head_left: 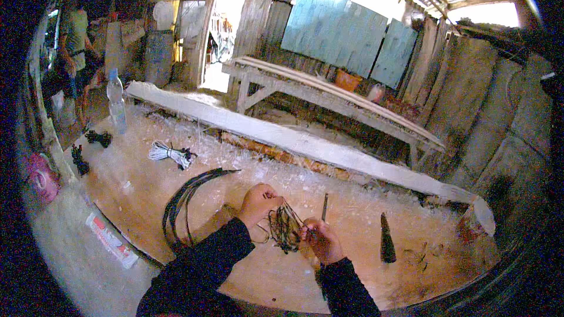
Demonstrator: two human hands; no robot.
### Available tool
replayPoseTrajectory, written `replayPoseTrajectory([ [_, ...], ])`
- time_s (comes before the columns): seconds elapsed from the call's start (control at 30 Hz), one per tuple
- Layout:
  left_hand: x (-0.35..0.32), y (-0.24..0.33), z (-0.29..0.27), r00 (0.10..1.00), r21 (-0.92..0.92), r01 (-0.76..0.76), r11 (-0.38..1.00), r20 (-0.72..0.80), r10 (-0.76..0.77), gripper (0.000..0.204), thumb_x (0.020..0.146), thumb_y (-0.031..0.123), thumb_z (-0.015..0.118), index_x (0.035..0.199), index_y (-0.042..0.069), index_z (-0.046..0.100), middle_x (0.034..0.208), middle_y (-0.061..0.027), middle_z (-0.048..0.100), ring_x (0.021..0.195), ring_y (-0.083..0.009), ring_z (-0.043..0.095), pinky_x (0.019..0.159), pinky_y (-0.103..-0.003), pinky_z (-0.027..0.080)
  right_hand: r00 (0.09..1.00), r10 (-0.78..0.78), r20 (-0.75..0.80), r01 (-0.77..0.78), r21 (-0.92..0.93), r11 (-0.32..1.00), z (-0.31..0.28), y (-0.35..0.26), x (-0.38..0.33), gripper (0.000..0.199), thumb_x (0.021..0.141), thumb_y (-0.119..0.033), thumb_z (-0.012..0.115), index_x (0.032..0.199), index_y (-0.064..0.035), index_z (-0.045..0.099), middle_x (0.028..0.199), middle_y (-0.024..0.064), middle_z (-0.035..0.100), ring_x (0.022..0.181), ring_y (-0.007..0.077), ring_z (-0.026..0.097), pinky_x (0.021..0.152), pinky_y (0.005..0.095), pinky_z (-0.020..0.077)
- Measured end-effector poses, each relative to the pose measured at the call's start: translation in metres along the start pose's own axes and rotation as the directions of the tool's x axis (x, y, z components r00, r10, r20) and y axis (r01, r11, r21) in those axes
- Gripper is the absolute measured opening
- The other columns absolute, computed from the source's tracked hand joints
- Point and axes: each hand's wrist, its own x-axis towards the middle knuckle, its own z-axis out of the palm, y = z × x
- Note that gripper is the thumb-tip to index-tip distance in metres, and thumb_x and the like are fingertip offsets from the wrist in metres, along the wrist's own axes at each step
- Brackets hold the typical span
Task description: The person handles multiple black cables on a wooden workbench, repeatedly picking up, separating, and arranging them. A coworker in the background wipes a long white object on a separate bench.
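Observation:
My left hand [258, 204] is closed with thin cord pinched at its fingertips. Slightly lower and to the right, my right hand [322, 242] also pinches a strand, and the cord runs taut between the two. A loose tangle of thin dark and tan cord [284, 230] hangs or lies just under them; I cannot tell whether it touches the board. Left of my hands, a curved bundle of dark strips [176, 202] lies partly behind my left sleeve. A slim rod-like tool [325, 206] stands out beyond my right hand. Further right lies a dark tapered piece [386, 240].
The wooden work board [352, 285] bears a tied white cord bundle [169, 154], dark bundles [97, 138] and a clear bottle [117, 108]. A pale beam [305, 144] borders its far side. Beyond are a long bench [335, 97] and, far left, a person [76, 38].

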Motion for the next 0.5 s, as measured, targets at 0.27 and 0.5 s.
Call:
replayPoseTrajectory([
  [0.27,-0.008,0.001,0.007,0.999,-0.13,-0.041,0.991,0.024,0.045,0.014,0.063,0.015,0.066,0.066,0.002,0.06,0.066,-0.0062,0.054,0.061,-0.0138,0.051,0.057,-0.026,0.04,0.999,-0.01,0.041,0.026,-0.423,0.906,0.008,0.0,-0.004,0.013,0.074,-0.016,0.059,0.076,-0.0026,0.06,0.094,0.0083,0.049,0.09,0.0174,0.046,0.081,0.0301,0.0341],
  [0.5,-0.012,-0.005,0.014,0.974,-0.211,0.07,0.975,0.224,-0.022,0.013,0.067,0.015,0.063,0.07,0.003,0.061,0.066,-0.0045,0.056,0.062,-0.0115,0.05,0.058,-0.025,0.04,0.998,0.054,0.01,-0.048,-0.297,0.954,0.007,-0.001,-0.009,0.013,0.072,-0.015,0.061,0.073,-0.0029,0.056,0.084,0.007,0.051,0.083,0.0163,0.048,0.077,0.028,0.035],
])
